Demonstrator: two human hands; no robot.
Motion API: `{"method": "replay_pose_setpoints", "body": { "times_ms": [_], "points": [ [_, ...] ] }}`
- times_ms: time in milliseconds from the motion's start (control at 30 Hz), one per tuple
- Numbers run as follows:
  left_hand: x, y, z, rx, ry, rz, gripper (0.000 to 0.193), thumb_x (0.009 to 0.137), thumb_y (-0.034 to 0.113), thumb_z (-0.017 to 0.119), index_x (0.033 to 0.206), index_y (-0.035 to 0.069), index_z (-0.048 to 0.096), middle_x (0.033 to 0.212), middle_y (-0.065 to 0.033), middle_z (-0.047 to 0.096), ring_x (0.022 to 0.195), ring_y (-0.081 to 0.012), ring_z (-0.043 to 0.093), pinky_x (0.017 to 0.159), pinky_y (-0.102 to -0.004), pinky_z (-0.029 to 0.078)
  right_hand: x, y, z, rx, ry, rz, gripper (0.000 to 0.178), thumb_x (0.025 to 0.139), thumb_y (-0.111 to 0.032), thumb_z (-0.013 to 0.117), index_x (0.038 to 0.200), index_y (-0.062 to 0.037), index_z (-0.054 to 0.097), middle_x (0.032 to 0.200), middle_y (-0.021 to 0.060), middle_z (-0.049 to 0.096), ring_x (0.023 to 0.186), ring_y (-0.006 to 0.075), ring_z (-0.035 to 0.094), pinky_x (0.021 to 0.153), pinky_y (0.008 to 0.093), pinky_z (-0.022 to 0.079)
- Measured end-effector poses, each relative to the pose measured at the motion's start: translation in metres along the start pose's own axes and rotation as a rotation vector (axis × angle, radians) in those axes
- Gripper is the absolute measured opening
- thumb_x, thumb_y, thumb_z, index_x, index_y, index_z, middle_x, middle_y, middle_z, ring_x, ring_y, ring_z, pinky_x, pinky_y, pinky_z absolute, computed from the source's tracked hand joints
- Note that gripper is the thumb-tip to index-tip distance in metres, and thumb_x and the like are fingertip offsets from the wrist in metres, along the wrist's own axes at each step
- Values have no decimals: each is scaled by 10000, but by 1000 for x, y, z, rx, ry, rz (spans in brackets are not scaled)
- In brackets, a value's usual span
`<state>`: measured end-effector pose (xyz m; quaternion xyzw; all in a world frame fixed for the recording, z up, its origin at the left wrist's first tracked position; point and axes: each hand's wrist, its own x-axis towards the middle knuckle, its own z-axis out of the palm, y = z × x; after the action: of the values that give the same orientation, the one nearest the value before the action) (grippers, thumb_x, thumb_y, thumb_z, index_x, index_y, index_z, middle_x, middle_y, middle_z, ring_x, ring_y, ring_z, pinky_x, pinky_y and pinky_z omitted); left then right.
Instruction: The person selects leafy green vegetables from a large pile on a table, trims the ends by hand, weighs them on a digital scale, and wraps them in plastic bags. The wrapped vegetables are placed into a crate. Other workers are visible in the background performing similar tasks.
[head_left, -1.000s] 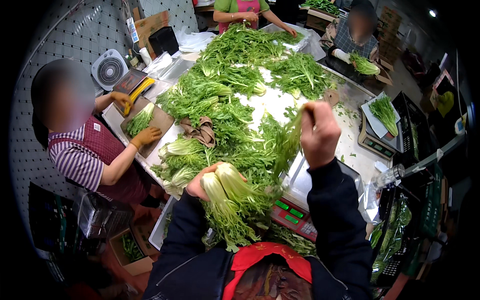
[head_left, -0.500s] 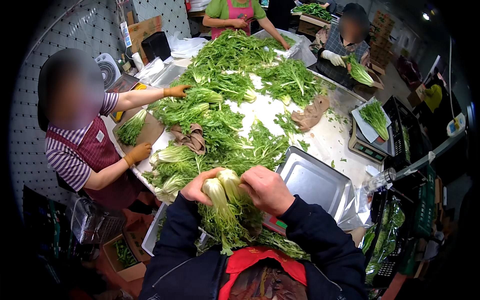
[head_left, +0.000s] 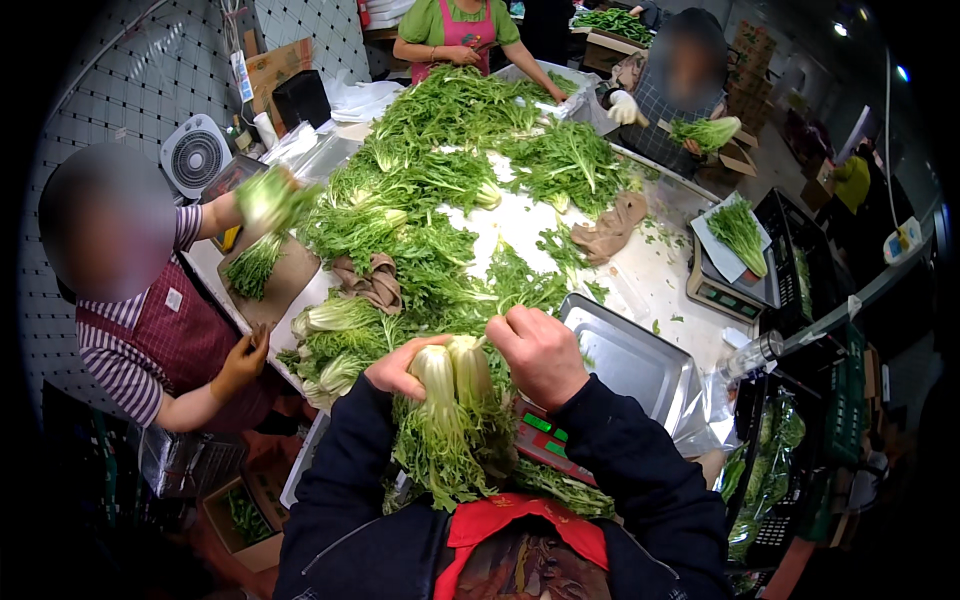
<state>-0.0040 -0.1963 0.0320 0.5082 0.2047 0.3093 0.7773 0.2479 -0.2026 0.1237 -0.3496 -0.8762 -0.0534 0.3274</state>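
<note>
Two heads of curly endive (head_left: 440,385) hang in front of me, pale root ends up and frilly green leaves down. My left hand (head_left: 400,368) is closed around them from the left side, thumb against the nearer head. Beside the right-hand root end is my right hand (head_left: 540,355), its fingers curled into a pinch; whatever lies between the fingertips is hidden. Below the leaves and my right wrist, a red scale (head_left: 550,440) with a lit green display shows in part. More endive (head_left: 335,350) lies on the table just left of my left hand.
A metal tray (head_left: 640,360) sits right of my hands. Endive is heaped (head_left: 440,130) over the table, with brown cloths (head_left: 610,228) among it. Another scale (head_left: 735,265) carries endive at the right. Three co-workers stand around; the left one swings a blurred endive head (head_left: 270,200).
My right hand has shifted slightly right and up, away from the root ends, uncovering more of the scale's display. The left co-worker has lifted an endive head off the table.
</note>
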Motion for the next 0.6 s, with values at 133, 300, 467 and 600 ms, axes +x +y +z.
{"method": "replay_pose_setpoints", "body": {
  "times_ms": [133,300,467,600],
  "points": [
    [-1,3,1,8,-90,-76,1005,544,268,902,1367,-38,414,1224,-115,594,1108,-188,588,960,-343,457,1,22,0,-33,67,82,132,749,5,556,849,-71,515,736,93,500,627,277,562,543,375,475],
    [-8,-11,-3,-48,-124,-30,973,550,248,896,1352,-46,430,1228,-150,588,1156,-225,567,992,-379,444,3,44,-9,749,88,530,42,935,-31,507,900,-52,517,771,56,565,587,154,557,513,316,457],
    [2,-6,-3,-103,-161,0,1010,549,222,902,1384,-44,401,1278,-135,574,1157,-206,573,987,-354,450,-17,5,3,1242,-303,638,139,908,-131,617,983,-25,565,830,18,563,772,84,513,694,256,445],
    [1,-7,-3,-74,-129,-39,1033,553,225,913,1398,-43,382,1293,-120,569,1155,-198,574,982,-348,455,-24,6,4,1248,-384,637,203,845,-155,694,944,-23,575,819,15,545,756,89,500,685,251,434]
  ]
}}
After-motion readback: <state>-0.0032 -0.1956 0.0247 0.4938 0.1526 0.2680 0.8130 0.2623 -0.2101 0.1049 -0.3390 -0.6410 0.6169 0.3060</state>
